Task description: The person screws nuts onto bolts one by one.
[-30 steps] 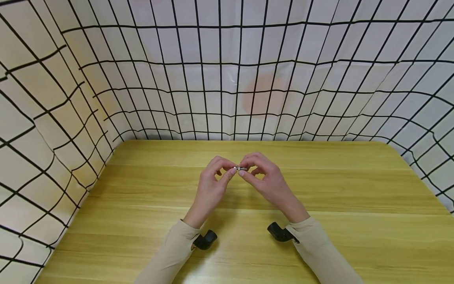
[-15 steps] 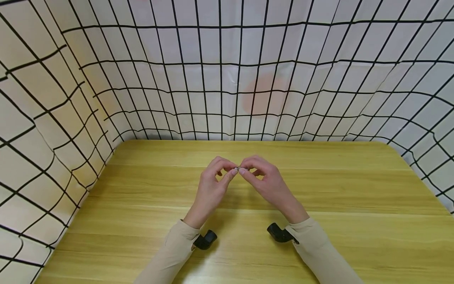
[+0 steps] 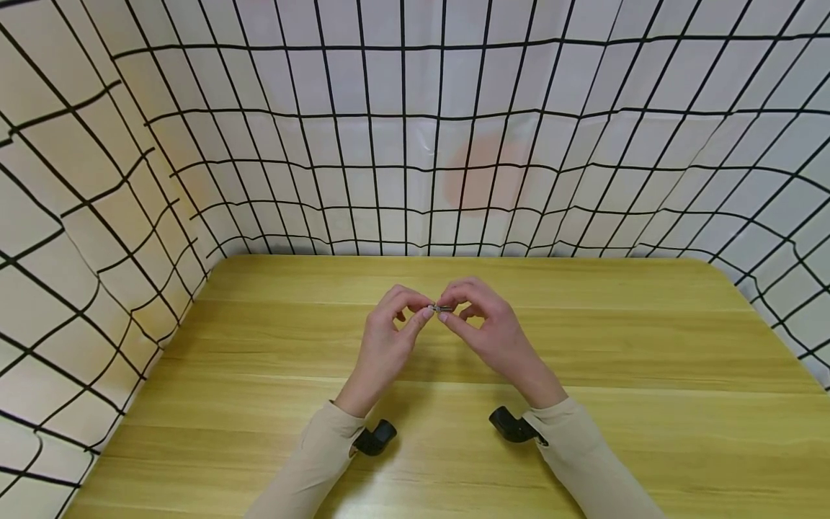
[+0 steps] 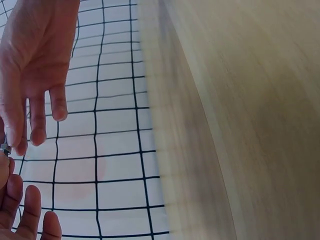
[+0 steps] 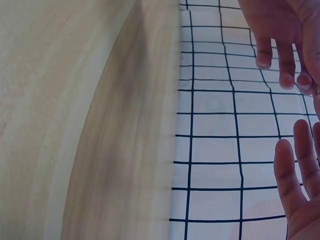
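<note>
A small metal bolt [image 3: 444,308], with what looks like a nut on it, is held sideways between both hands, above the middle of the table. The left hand [image 3: 389,333] pinches its left end between thumb and forefinger. From the other side, thumb and forefinger of the right hand [image 3: 491,326] hold the shank. Fingertips cover much of the piece. Only a bit of the metal [image 4: 6,148] shows at the left edge of the left wrist view. The other fingers of both hands are spread loosely away from it in the wrist views.
A wood-grain table [image 3: 272,339] spans the space below the hands. Behind it and along the sides stands a black grid net [image 3: 402,144] before a pale sheet. Black wrist-camera mounts [image 3: 512,425] stick out from the beige sleeves [image 3: 577,447].
The right fingertips closed in over the bolt half a second ago, hiding most of it, and have now drawn back slightly so its shank shows again. The left hand stays in place.
</note>
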`<state>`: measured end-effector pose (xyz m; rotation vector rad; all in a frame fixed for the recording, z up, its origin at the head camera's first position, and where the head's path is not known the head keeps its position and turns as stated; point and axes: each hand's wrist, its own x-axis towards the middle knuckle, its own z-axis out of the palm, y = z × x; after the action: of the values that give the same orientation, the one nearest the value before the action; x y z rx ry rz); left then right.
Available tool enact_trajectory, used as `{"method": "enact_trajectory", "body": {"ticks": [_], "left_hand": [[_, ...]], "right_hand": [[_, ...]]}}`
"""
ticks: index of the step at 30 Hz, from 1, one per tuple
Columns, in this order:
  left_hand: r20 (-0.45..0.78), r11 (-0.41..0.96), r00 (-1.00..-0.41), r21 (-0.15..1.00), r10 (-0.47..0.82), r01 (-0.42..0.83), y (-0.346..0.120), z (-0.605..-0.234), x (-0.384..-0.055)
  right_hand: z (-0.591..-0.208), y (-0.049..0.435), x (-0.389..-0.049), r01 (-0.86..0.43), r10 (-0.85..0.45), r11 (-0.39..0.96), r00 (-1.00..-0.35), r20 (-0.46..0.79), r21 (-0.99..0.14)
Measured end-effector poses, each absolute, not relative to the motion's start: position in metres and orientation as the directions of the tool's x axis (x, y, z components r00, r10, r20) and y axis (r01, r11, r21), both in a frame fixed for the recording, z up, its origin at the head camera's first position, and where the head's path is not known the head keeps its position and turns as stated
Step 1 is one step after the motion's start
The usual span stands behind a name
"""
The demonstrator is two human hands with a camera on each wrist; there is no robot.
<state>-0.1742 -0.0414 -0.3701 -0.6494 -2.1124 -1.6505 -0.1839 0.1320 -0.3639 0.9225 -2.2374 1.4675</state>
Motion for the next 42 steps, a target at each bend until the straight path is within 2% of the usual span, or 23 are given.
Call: {"method": "enact_trajectory", "body": {"ticks": [9,21,28,34,42], "left_hand": [[0.553,0.206,-0.824,0.798,0.122,0.566,-0.0419,-0.3691,-0.1736],[0.567,0.204,-0.815,0.789,0.12,0.58,-0.0407,-0.3691,-0.1721],[0.581,0.201,-0.804,0.779,0.123,0.594,-0.0394,-0.3698,-0.1725],[0.578,0.217,-0.808,0.779,0.118,0.588,-0.0407,-0.3698,-0.1727],[0.564,0.219,-0.818,0.788,0.117,0.575,-0.0421,-0.3681,-0.174]], "right_hand": [[-0.3649,0.1306,-0.1836,-0.647,-0.334,0.293,-0.759,0.559,-0.704],[-0.3667,0.1287,-0.1817,-0.524,-0.31,0.266,-0.841,0.443,-0.809],[-0.3658,0.1284,-0.1806,-0.483,-0.303,0.269,-0.863,0.403,-0.833],[-0.3625,0.1316,-0.1804,-0.497,-0.309,0.288,-0.857,0.411,-0.819],[-0.363,0.1308,-0.1816,-0.603,-0.328,0.255,-0.789,0.519,-0.756]]}}
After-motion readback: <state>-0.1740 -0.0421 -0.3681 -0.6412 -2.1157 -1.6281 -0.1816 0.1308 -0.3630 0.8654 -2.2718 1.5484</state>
